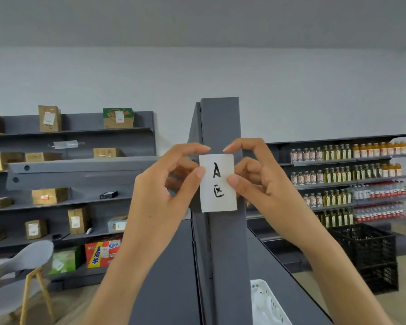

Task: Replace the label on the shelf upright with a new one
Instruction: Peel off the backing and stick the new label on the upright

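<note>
Head view. One white label (218, 182), hand-lettered "A" above a second character, lay against the front face of the grey shelf upright (223, 127), about midway up the visible post and slightly askew, its left edge overhanging the post's left corner. Two hands framed it. The left hand (171, 181) was closed on the label's left edge, thumb pad on the printed face and the curled fingers apparently behind the overhang; the right hand (258, 174) was closed on the right edge in mirror fashion, thumb near mid-height. Both index fingertips reached toward the top corners without clearly touching them. Whether the sheet was already stuck to the metal or only held there could not be told, nor whether this was the old label or its replacement. The symmetrical two-sided grip would suit either squaring a fresh sheet before pressing it down or lifting one evenly without tearing; that reading is a judgement.

Surroundings, counted: one grey chair (21, 277) at near left; one stack of black crates (370, 252) at right; one white basket (266, 301) at the near edge, just right of the post. Cardboard boxes (49, 118) stood on the far-left shelving and rows of bottles (338, 174) on the far-right shelving; both were too many and too small to count reliably.
</note>
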A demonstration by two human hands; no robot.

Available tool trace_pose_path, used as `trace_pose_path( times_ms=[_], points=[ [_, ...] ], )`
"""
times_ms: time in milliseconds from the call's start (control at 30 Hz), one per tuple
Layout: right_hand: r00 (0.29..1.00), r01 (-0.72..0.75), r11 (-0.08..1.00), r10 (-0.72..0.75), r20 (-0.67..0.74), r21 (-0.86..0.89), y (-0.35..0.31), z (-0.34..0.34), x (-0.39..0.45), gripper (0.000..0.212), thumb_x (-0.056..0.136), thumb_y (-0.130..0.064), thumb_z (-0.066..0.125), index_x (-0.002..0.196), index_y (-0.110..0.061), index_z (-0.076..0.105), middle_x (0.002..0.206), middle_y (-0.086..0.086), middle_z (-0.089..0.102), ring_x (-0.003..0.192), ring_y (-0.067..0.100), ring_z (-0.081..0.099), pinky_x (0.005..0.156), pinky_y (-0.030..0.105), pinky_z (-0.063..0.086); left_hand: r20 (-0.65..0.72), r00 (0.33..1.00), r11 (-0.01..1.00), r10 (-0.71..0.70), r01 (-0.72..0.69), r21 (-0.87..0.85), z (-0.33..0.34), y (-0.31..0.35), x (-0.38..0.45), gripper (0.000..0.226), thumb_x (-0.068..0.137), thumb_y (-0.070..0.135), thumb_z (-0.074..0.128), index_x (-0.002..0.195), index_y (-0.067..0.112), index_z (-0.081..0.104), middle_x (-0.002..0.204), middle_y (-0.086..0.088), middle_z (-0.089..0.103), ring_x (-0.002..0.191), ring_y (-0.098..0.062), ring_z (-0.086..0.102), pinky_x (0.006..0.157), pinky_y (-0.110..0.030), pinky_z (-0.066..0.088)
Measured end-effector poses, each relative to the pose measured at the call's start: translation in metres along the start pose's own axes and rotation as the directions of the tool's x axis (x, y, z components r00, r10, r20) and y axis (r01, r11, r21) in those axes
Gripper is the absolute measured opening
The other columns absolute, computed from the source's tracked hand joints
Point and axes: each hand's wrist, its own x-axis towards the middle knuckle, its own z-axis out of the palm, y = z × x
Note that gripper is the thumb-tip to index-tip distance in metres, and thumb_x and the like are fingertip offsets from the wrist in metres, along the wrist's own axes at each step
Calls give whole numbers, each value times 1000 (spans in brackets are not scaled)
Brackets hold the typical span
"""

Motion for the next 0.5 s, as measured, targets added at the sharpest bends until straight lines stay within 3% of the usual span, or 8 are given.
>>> trace_pose_path(
  times_ms=[67,200,333,400,500],
  points=[
    [999,-2,999,0,-44,-39,-2,-3,7,30,99,-20,59,117,-40,47,83,0,70,82,34,70,66,46,55,-8,1000,1000,17,-17,11,-1,0,11,22,93,17,66,110,31,64,83,12,77,87,2,71,62,-12,53],
    [981,-48,999,43,-191,-24,-7,-12,26,12,95,-25,63,104,-26,55,77,-3,77,58,2,67,52,14,46,-40,999,1000,7,-6,8,1,3,32,14,88,19,72,97,28,68,83,22,76,78,2,70,62,-10,50],
    [962,-46,997,29,-271,-57,-15,-20,48,16,98,-26,60,85,-19,60,79,-3,79,50,3,63,45,10,43,-66,998,999,-11,14,36,4,6,55,6,85,28,75,82,30,70,79,27,75,75,3,70,63,-9,50],
    [956,-54,991,17,-292,-121,-18,-20,57,19,99,-30,58,81,-23,58,80,-1,79,59,11,72,47,18,52,-73,997,998,-12,16,65,5,7,65,9,86,31,75,78,30,69,75,26,74,73,3,70,58,-7,48],
    [952,-67,977,2,-306,-203,-17,-19,64,19,99,-32,59,82,-24,56,79,7,79,73,25,75,64,46,60,-83,997,991,4,7,130,7,7,74,12,89,31,71,79,27,67,65,15,75,66,0,71,54,-6,47]
  ],
)
